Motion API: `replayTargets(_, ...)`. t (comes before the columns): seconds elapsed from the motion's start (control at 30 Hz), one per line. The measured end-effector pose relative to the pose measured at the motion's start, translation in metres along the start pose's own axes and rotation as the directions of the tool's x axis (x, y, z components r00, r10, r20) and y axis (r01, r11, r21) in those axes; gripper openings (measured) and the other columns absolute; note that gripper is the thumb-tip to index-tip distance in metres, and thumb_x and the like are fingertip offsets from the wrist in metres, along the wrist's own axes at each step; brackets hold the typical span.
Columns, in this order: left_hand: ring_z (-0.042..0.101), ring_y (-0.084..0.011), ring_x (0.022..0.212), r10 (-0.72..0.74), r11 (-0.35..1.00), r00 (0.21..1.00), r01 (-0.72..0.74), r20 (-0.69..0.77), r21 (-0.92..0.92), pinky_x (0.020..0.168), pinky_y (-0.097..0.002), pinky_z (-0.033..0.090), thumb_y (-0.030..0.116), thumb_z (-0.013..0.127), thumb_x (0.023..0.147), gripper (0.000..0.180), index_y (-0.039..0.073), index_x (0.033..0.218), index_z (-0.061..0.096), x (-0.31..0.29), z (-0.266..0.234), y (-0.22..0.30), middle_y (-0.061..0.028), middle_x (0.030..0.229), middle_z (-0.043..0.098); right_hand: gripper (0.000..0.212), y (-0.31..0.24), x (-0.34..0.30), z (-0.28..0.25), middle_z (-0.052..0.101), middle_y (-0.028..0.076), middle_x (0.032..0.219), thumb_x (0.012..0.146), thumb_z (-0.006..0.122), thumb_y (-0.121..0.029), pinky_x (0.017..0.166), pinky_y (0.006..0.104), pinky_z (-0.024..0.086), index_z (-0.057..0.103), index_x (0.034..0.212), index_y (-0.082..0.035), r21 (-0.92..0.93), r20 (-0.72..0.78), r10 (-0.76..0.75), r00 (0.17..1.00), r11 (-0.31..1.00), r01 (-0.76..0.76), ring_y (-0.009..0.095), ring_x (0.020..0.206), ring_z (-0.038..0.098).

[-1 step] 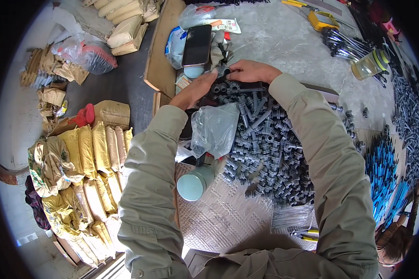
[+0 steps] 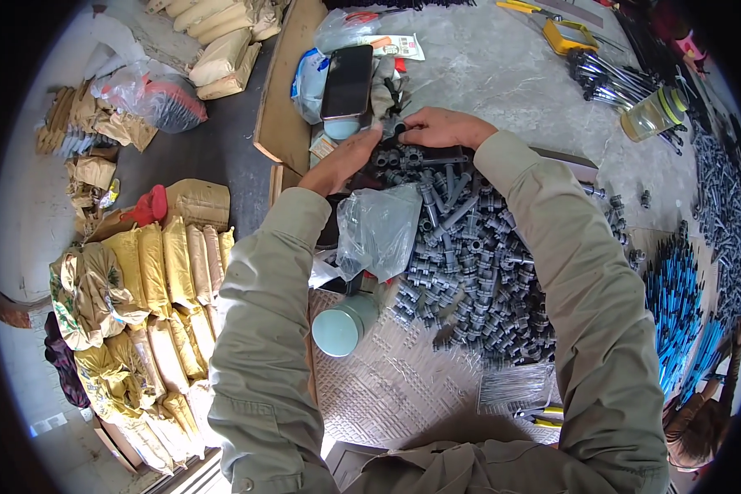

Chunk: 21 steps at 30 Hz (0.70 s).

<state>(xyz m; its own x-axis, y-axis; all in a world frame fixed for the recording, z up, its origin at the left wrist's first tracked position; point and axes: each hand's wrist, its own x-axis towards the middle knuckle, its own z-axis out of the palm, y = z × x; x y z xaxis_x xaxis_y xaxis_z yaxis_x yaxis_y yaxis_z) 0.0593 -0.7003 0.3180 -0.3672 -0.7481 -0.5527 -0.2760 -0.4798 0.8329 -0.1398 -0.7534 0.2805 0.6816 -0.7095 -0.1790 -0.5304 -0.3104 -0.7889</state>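
Note:
My right hand [image 2: 446, 129] pinches a dark, hollow-ended plastic fitting [image 2: 400, 129] at the far end of the pile. Close on its left, my left hand [image 2: 346, 162] has its fingers curled together. Their undersides are hidden, so I cannot make out what they hold. Below both hands spreads a large heap of grey-black plastic fittings [image 2: 477, 247], some short and ribbed, others longer tubes. A clear plastic bag [image 2: 377, 230] lies against the heap's left side, under my left wrist.
A phone [image 2: 347, 82] rests beyond my left hand, by a wooden board [image 2: 292, 82]. A pale green canister [image 2: 338, 331] stands nearer me. Thin metal pins [image 2: 514, 387] and yellow-handled pliers [image 2: 543, 414] lie close. At right are a bottle [image 2: 654, 115] and blue rods [image 2: 673, 305]; another person sits lower right.

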Motion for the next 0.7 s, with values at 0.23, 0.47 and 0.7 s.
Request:
replayTargets(0.23, 0.043, -0.0164, 0.115, 0.047, 0.994, 0.996, -0.054, 0.078, 0.091, 0.095, -0.0298, 0.035, 0.053, 0.047, 0.089, 0.066, 0.003, 0.132, 0.042, -0.008, 0.001, 0.005, -0.0073, 0.127, 0.048, 0.052, -0.008, -0.019, 0.008, 0.061, 0.015, 0.101, 0.082, 0.056, -0.051, 0.082, 0.0354, 0.043, 0.060, 0.107, -0.006, 0.116, 0.017, -0.033, 0.999, 0.993, 0.031, 0.027, 0.093, 0.056)
replayTargets(0.47, 0.043, -0.0176, 0.117, 0.131, 0.988, 0.991, -0.132, 0.018, 0.076, 0.096, -0.0306, 0.034, 0.048, 0.046, 0.091, 0.062, 0.003, 0.134, 0.039, -0.004, 0.005, 0.001, -0.0075, 0.129, 0.046, 0.066, -0.026, -0.036, 0.009, 0.057, 0.019, 0.113, 0.079, 0.056, -0.059, 0.089, 0.0367, 0.041, 0.054, 0.119, -0.007, 0.088, 0.011, -0.037, 0.999, 0.995, 0.036, 0.032, 0.105, 0.053)
replayTargets(0.7, 0.048, -0.0169, 0.109, -0.060, 0.995, 0.996, 0.055, -0.060, -0.078, 0.088, -0.0306, 0.040, 0.034, 0.041, 0.095, 0.047, 0.006, 0.132, 0.041, -0.007, 0.004, 0.005, -0.0071, 0.121, 0.052, 0.050, -0.030, -0.038, -0.005, 0.060, 0.012, 0.106, 0.083, 0.059, -0.046, 0.082, 0.0322, 0.043, 0.057, 0.112, -0.005, 0.021, 0.058, -0.080, 0.995, 0.997, 0.079, 0.023, 0.097, 0.055)
